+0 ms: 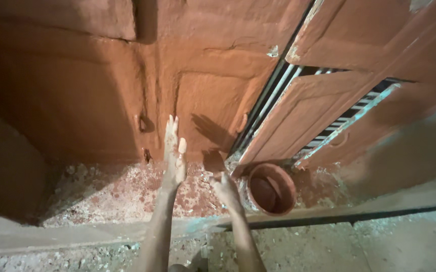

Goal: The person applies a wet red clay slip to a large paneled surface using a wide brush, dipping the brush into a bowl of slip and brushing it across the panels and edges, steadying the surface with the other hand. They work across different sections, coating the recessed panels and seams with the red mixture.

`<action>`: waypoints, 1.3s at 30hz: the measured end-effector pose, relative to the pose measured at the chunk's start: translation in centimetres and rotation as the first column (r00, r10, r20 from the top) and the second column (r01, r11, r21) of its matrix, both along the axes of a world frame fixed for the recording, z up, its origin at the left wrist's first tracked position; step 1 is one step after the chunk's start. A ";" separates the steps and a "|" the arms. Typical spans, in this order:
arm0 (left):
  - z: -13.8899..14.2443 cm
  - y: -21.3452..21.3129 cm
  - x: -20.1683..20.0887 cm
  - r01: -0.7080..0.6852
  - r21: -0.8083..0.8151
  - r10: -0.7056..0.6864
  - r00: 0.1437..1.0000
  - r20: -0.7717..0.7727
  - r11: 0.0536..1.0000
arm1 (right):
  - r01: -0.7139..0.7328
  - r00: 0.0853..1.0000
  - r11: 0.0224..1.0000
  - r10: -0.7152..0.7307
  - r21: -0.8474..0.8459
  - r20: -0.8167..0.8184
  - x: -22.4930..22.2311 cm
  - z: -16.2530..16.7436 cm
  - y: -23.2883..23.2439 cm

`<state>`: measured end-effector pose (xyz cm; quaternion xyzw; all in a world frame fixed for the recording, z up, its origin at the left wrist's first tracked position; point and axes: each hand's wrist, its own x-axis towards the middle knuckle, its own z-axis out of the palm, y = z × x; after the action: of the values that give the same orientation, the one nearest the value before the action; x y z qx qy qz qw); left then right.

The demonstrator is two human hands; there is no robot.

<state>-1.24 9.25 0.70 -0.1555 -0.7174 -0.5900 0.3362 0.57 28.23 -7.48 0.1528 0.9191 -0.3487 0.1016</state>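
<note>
Sitting beside right hand (226,190): clay pot (272,189)

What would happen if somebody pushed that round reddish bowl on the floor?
The bowl looks like thick clay, so probably heavy and stiff. Its base seems wide, so it would likely slide rather than tip. Reddish smears coat it and the right hand beside it, so it may be slippery.

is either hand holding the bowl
No, the bowl sits on the floor apart from both the right hand and left hand.
</note>
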 end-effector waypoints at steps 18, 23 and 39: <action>-4.3 -1.6 -0.2 -0.030 -0.098 0.034 0.999 0.040 0.995 | 0.216 0.969 0.745 -0.244 -0.631 0.044 0.3 0.2 -7.3; -4.1 -2.5 -1.0 -0.028 -0.096 0.009 0.981 -0.195 0.995 | 0.157 0.984 0.728 -0.169 -0.668 0.047 -0.4 -4.2 -8.6; -4.7 -4.9 -0.1 -0.093 -0.104 0.101 0.992 0.071 0.990 | 0.078 0.938 0.577 -0.319 -0.813 -0.136 -1.5 -3.3 -10.9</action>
<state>-1.31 4.37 -4.03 -0.1145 -0.7652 -0.5417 0.3286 -0.95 17.36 -10.74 0.1458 0.6476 -0.7479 -0.0065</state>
